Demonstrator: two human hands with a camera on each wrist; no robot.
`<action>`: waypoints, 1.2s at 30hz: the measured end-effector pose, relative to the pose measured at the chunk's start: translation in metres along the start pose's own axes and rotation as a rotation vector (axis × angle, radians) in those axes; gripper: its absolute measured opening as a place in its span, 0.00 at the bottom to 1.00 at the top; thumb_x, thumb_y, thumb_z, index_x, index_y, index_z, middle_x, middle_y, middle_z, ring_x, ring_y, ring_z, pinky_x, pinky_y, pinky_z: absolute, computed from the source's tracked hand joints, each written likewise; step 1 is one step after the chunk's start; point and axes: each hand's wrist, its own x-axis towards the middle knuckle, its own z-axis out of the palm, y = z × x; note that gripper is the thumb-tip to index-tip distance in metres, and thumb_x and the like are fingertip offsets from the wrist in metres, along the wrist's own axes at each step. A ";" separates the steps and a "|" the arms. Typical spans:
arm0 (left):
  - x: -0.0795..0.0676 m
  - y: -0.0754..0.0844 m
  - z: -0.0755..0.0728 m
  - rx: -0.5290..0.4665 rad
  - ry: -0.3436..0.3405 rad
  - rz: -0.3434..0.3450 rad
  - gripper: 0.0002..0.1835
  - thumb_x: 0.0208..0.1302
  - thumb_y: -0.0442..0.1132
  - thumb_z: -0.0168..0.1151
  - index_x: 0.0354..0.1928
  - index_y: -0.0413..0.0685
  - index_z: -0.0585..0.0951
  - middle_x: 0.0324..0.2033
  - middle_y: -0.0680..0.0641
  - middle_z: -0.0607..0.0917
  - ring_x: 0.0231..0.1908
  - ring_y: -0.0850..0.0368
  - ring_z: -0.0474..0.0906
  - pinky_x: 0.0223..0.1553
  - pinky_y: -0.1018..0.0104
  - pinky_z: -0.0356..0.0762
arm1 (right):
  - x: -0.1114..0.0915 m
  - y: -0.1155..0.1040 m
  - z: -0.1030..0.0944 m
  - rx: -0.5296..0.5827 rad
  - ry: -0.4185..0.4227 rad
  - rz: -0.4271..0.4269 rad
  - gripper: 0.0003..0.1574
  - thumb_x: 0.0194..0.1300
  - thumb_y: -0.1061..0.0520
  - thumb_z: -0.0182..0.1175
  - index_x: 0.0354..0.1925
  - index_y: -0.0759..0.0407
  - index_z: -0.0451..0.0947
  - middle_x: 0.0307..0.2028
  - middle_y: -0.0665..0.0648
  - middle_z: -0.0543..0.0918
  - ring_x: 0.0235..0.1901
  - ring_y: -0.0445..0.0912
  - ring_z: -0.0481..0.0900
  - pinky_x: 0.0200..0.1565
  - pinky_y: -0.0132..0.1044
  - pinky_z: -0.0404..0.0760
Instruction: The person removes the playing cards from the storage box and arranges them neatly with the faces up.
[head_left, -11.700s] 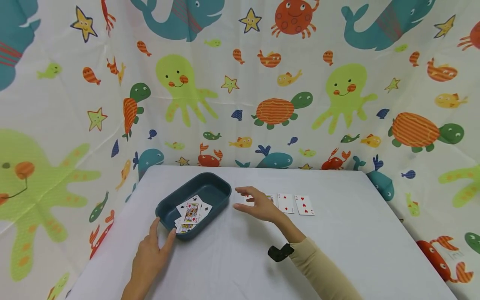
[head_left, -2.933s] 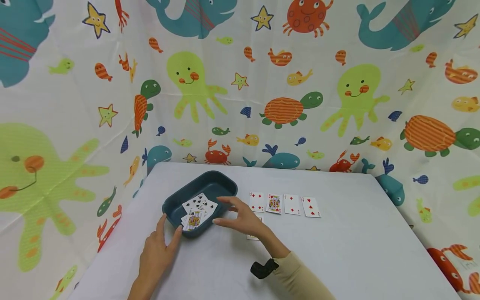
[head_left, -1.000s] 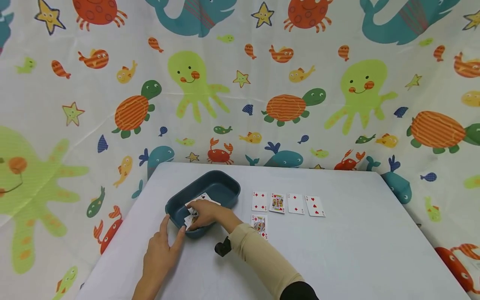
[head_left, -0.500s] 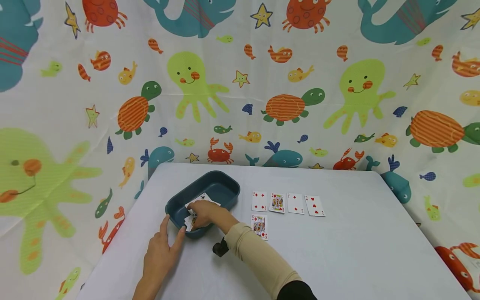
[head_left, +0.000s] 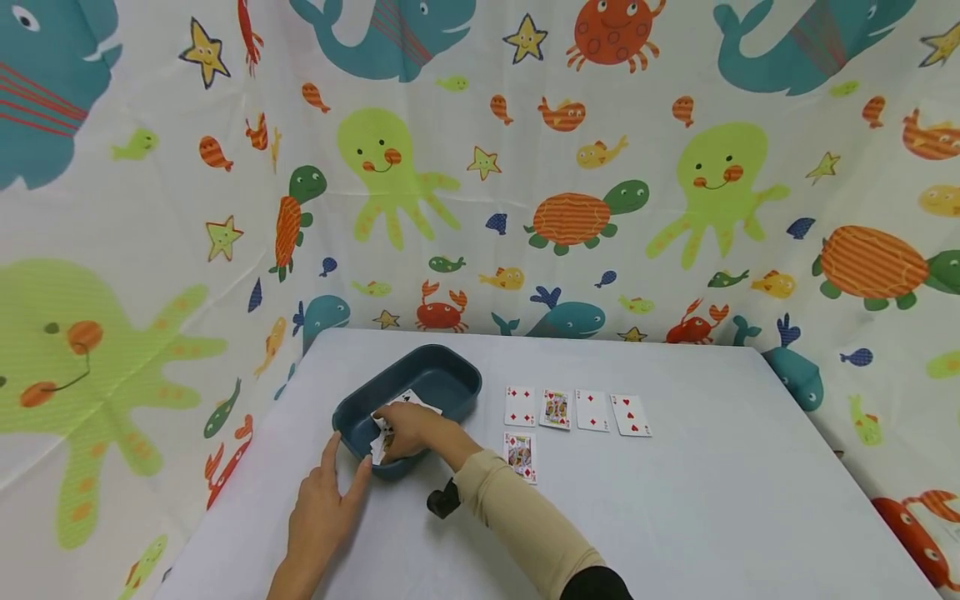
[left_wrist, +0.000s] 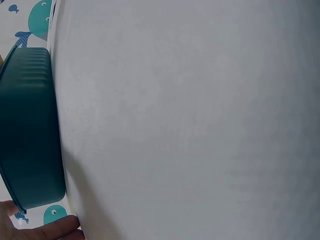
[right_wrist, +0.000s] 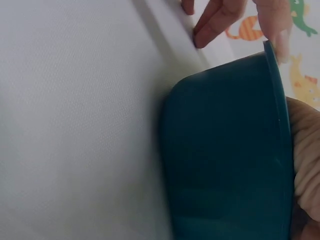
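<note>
A dark teal bin (head_left: 457, 404) stands at the left of the table, with playing cards (head_left: 378, 450) lying loose in its near end. My left hand (head_left: 318, 508) is at the bin's near-left corner, thumb and forefinger spread and fairly straight against its rim. My right hand (head_left: 408, 429) reaches over the near wall, its fingers bent down onto the cards; its fingertips are hidden, so a grip on a card cannot be made out. In the right wrist view the bin's wall (right_wrist: 230, 150) blocks most of that hand; the left wrist view shows the bin (left_wrist: 30, 125) from outside.
Face-up cards form a row right of the bin: a diamond (head_left: 520, 406), a face card (head_left: 556, 409), another diamond (head_left: 592, 410) and a heart (head_left: 631, 415). Below the first lies another face card (head_left: 521, 457), close to my right sleeve (head_left: 517, 508). A patterned curtain (head_left: 480, 192) hangs behind the white table.
Since the oldest frame, the red face card atop the bin's pile has gone to the table below the row. My right hand then went into the bin and has stayed there for the last second.
</note>
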 end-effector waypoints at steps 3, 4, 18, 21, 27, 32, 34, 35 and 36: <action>0.000 -0.001 0.000 -0.005 0.011 0.009 0.46 0.73 0.69 0.48 0.79 0.43 0.55 0.50 0.23 0.79 0.51 0.27 0.78 0.42 0.32 0.78 | -0.002 0.002 -0.001 0.021 0.012 -0.039 0.48 0.56 0.44 0.78 0.71 0.52 0.72 0.65 0.49 0.79 0.64 0.40 0.75 0.64 0.33 0.72; -0.001 -0.001 0.000 -0.008 0.015 0.014 0.46 0.73 0.69 0.48 0.79 0.43 0.55 0.50 0.22 0.79 0.50 0.26 0.78 0.41 0.32 0.78 | -0.003 0.003 -0.002 0.034 0.017 -0.052 0.48 0.56 0.44 0.78 0.70 0.52 0.72 0.65 0.49 0.78 0.65 0.40 0.75 0.64 0.33 0.71; -0.001 -0.001 0.002 -0.007 0.013 0.022 0.46 0.73 0.70 0.47 0.79 0.43 0.54 0.51 0.21 0.78 0.52 0.25 0.77 0.42 0.30 0.77 | -0.025 0.027 -0.013 0.414 0.141 -0.123 0.49 0.55 0.43 0.78 0.71 0.51 0.71 0.66 0.51 0.76 0.62 0.42 0.75 0.58 0.33 0.75; 0.000 -0.001 0.001 -0.007 0.009 0.014 0.46 0.74 0.69 0.47 0.79 0.44 0.54 0.52 0.21 0.78 0.53 0.24 0.76 0.43 0.30 0.77 | -0.030 0.031 -0.014 0.461 0.163 -0.141 0.50 0.56 0.43 0.78 0.72 0.51 0.71 0.66 0.50 0.76 0.61 0.41 0.74 0.57 0.32 0.75; 0.000 -0.001 0.001 -0.009 0.006 0.014 0.46 0.74 0.68 0.48 0.79 0.43 0.54 0.52 0.21 0.77 0.52 0.24 0.77 0.43 0.30 0.77 | -0.041 0.035 -0.019 0.580 0.206 -0.201 0.50 0.57 0.46 0.78 0.72 0.55 0.70 0.67 0.52 0.76 0.63 0.41 0.73 0.61 0.34 0.75; 0.000 -0.001 0.001 -0.009 -0.001 0.009 0.47 0.73 0.69 0.47 0.79 0.43 0.54 0.52 0.21 0.77 0.53 0.25 0.77 0.44 0.30 0.77 | -0.049 0.037 -0.024 0.632 0.230 -0.274 0.48 0.58 0.49 0.77 0.72 0.56 0.70 0.68 0.55 0.76 0.64 0.39 0.73 0.61 0.31 0.74; 0.000 -0.002 0.001 -0.011 0.002 0.008 0.47 0.73 0.69 0.47 0.79 0.43 0.54 0.53 0.21 0.77 0.53 0.25 0.76 0.45 0.30 0.76 | -0.054 0.037 -0.027 0.641 0.233 -0.298 0.47 0.58 0.50 0.77 0.72 0.54 0.70 0.67 0.52 0.76 0.64 0.39 0.73 0.61 0.32 0.74; 0.000 -0.001 0.001 -0.012 0.003 0.009 0.47 0.73 0.69 0.47 0.79 0.43 0.54 0.53 0.21 0.77 0.53 0.25 0.76 0.45 0.30 0.76 | -0.057 0.036 -0.028 0.648 0.235 -0.305 0.47 0.58 0.50 0.77 0.72 0.53 0.70 0.67 0.51 0.76 0.64 0.39 0.73 0.62 0.32 0.74; 0.000 -0.001 0.001 -0.014 0.007 0.012 0.46 0.73 0.69 0.47 0.79 0.43 0.54 0.52 0.21 0.77 0.53 0.25 0.76 0.44 0.30 0.76 | -0.060 0.037 -0.029 0.657 0.237 -0.311 0.47 0.58 0.51 0.77 0.72 0.52 0.70 0.67 0.50 0.76 0.64 0.39 0.73 0.62 0.33 0.75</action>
